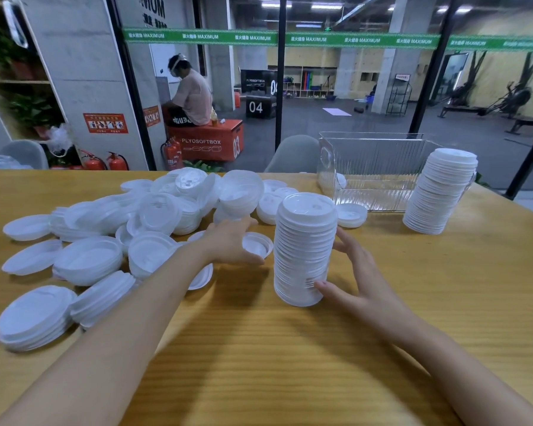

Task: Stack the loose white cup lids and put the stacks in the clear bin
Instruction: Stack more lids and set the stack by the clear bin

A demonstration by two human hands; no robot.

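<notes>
Across the surface point(259, 348), loose lids point(105, 241) heap left; the clear bin point(379, 167) stands far right, no stack inside. The right grip point(360, 272), fingers straight, steadies the near stack point(303, 247). The left grip point(231, 241) pinches 1 lid point(257, 245): stacking step, I judge; next, seat it squarely on top.

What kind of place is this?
Probably a gym's front or café area: a table by a glass wall with a green MAXIMUM strip, and plyo boxes and exercise machines beyond it. The cup lids hint at drinks service.

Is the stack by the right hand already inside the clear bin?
No, the stack stands on the table, in front of the clear bin.
</notes>
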